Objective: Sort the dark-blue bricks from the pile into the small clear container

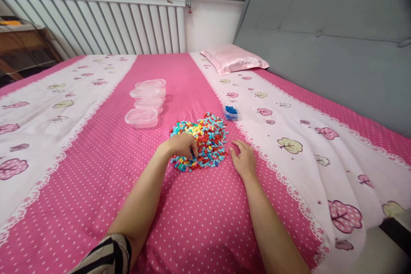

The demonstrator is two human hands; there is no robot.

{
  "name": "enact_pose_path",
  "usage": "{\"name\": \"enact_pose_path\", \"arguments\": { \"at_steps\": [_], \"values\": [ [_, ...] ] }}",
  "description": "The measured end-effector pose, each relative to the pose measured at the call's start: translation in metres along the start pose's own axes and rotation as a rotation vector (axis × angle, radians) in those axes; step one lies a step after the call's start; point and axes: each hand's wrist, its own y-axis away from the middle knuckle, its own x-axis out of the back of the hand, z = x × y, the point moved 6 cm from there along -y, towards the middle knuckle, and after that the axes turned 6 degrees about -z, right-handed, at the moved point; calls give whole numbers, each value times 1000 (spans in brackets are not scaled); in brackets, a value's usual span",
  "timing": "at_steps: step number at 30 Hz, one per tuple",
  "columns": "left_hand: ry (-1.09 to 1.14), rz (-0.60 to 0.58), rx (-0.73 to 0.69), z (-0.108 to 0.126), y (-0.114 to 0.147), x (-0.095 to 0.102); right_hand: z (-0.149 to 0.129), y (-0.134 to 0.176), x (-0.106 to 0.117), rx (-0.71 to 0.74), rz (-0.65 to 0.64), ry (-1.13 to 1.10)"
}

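Note:
A heap of small toy building bricks (pixel 210 137) in red, light blue, yellow and other colours lies on the pink bedspread. My left hand (pixel 183 144) reaches over the heap's left side, its fingers bent down and pinched together among the bricks. What sits between those fingertips is too small to make out. My right hand (pixel 244 159) rests on the bedspread just right of the heap, fingers spread and holding nothing. Beyond it stands a small clear plastic box (pixel 236 116) with dark blue bricks (pixel 230 110) inside.
Several clear plastic containers (pixel 141 119) stand in a row on the bed, left of the heap and farther back. A pink pillow (pixel 236 58) lies near the grey headboard (pixel 321 38). Along the wall runs a white radiator (pixel 105 25).

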Motion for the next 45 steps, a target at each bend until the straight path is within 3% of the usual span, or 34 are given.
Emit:
{"name": "enact_pose_path", "arguments": {
  "at_steps": [6,24,28,32,37,40,45],
  "values": [
    [65,8,-106,-1,3,5,1,0,0,-7,-3,-13],
    [234,369,-106,-22,9,31,-1,0,1,0,9,-12],
    [522,427,-148,-24,12,33,-1,0,0,2,11,-8],
    [1124,483,-235,-25,12,35,-1,1,1,6,17,-8],
    [1920,292,-180,-28,6,26,-1,1,1,3,16,-6],
    [2100,247,-126,-30,7,25,-2,1,1,-2,16,-5],
    [2065,281,-127,-29,12,31,-2,1,1,-1,8,-2]
  ]
}}
